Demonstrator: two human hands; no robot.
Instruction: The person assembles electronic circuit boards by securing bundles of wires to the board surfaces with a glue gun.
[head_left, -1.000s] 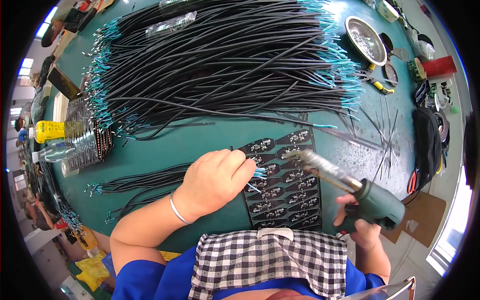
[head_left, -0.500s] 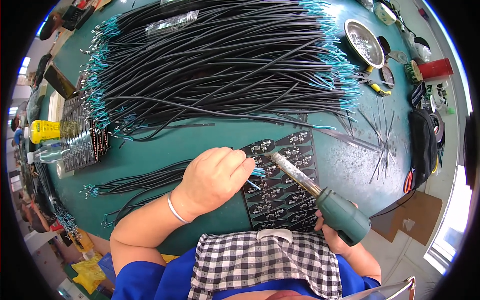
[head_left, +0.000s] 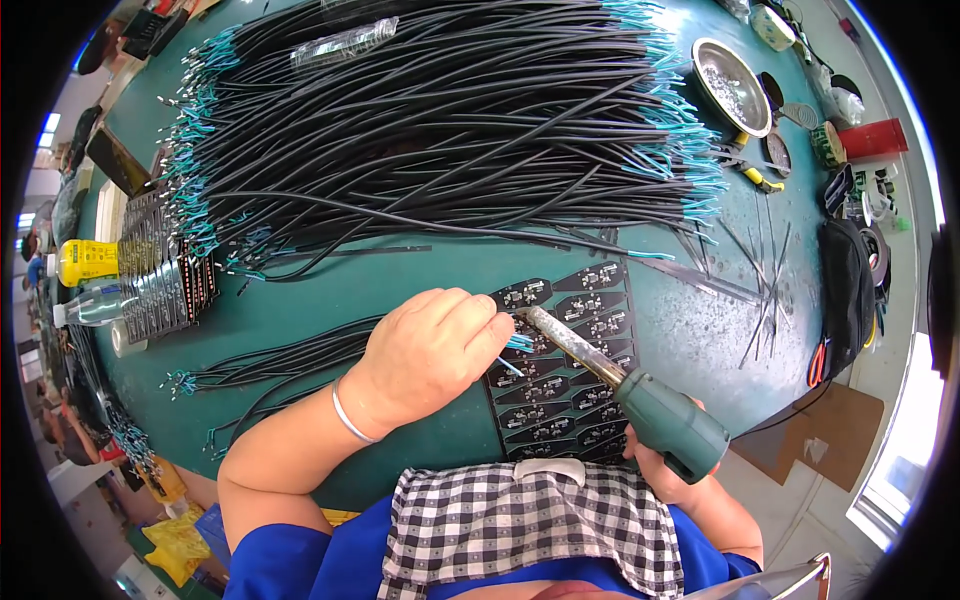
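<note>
My left hand (head_left: 430, 350) is closed, its fingertips hidden beneath it, so what it pinches does not show. A bunch of black cables (head_left: 290, 355) runs beneath this hand, and blue wire ends (head_left: 518, 343) come out past its fingers over a panel of black circuit boards (head_left: 555, 390). In my right hand (head_left: 665, 475) is a soldering iron (head_left: 675, 425) with a green body and a stained metal barrel. Its tip is over the upper left of the panel, close to my left fingers. The iron's body partly covers my right hand.
A large heap of black cables (head_left: 430, 130) with blue ends spans the far side of the green table. To the right are a metal bowl (head_left: 732, 88), yellow-handled pliers (head_left: 755, 178), loose thin strips (head_left: 768, 290) and a black pouch (head_left: 845, 290). Stacked circuit boards (head_left: 160, 270) and bottles (head_left: 88, 262) stand left.
The soldering iron has moved a little left, and its tip is now nearer to my left fingers. My left hand has barely shifted.
</note>
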